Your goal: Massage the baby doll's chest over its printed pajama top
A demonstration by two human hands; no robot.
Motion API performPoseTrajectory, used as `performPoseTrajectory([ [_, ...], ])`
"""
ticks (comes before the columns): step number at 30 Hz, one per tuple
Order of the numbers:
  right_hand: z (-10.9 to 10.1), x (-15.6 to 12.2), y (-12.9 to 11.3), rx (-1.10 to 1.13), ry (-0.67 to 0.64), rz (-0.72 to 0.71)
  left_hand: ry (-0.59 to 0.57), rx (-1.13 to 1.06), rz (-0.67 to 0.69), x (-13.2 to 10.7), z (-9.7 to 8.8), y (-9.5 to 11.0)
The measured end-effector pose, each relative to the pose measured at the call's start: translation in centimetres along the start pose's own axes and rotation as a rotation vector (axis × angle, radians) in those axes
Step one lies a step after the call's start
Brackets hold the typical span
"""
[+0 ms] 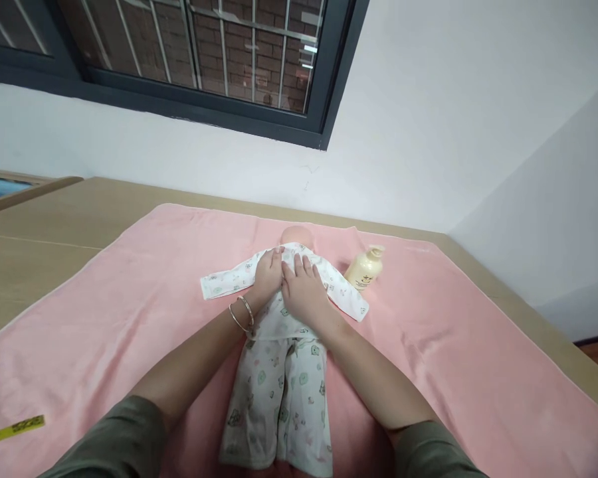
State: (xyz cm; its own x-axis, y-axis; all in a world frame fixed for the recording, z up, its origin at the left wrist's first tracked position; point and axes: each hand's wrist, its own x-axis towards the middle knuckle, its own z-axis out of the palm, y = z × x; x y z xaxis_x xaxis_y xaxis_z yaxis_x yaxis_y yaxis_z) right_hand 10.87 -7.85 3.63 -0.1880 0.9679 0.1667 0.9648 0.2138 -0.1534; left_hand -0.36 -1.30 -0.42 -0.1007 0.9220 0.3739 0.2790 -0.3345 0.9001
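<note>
A baby doll lies stretched out in front of me, its smooth round head (297,235) pointing toward the wall. White printed clothes cover it: a long-sleeved top (279,317) with the sleeves spread to both sides, and matching trousers (303,398). My left hand (268,273), with two bangles (242,314) at the wrist, rests on the upper chest near the collar, fingers extended; its fingertips are partly hidden. Beside it my right hand (303,289) lies flat on the chest with its fingers spread. Whether the doll faces up or down cannot be made out.
A pale yellow pump bottle (365,267) leans or stands just beyond the right sleeve. Under everything spreads a pink blanket (144,299) on a wooden surface (44,219). A yellow strip (12,430) lies at lower left. Behind are a white wall (418,126) and a barred window (249,53).
</note>
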Motion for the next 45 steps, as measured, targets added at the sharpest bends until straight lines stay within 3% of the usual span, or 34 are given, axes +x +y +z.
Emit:
performPoseTrajectory([
  [4, -0.3, 1.6, 2.5, 0.102, -0.041, -0.095, -0.04, 0.074, 0.043, 0.4, -0.1, -0.1],
  [8, -0.7, 3.0, 5.2, 0.148, -0.016, 0.115, -0.145, 0.323, 0.166, 0.1, 0.0, 0.4],
  [12, -0.9, 2.0, 3.6, 0.004, -0.017, 0.19, -0.211, 0.567, 0.212, -0.2, 0.3, 0.9],
  [18, -1.4, -0.4, -0.4, -0.082, -0.019, 0.145, -0.375, 0.556, 0.27, 1.6, -0.6, 0.3],
  [21, -1.4, 0.0, 0.4, -0.02, -0.012, 0.157, -0.401, 0.598, 0.283, 1.4, -0.6, 0.4],
  [25, -0.8, 2.0, 3.6, 0.084, 0.014, 0.169, -0.342, 0.675, 0.306, -0.3, 0.0, 1.6],
  [28, -0.1, 2.9, 4.8, 0.11, 0.01, 0.153, -0.415, 0.672, 0.387, -0.8, -0.3, 2.6],
  [33, 0.5, 1.3, 2.3, 0.067, 0.015, 0.161, -0.501, 0.551, 0.362, 1.3, -1.8, 2.4],
  [38, 0.0, 0.0, 0.5, 0.063, -0.018, 0.101, -0.394, 0.671, 0.27, 1.5, -1.1, 1.4],
  [41, -0.3, 1.2, 2.2, 0.112, -0.003, 0.11, -0.342, 0.782, 0.301, 0.1, -0.4, 2.1],
  [45, 0.0, 3.1, 5.5, 0.164, 0.047, 0.074, -0.505, 0.923, 0.426, -1.9, -0.3, 4.4],
])
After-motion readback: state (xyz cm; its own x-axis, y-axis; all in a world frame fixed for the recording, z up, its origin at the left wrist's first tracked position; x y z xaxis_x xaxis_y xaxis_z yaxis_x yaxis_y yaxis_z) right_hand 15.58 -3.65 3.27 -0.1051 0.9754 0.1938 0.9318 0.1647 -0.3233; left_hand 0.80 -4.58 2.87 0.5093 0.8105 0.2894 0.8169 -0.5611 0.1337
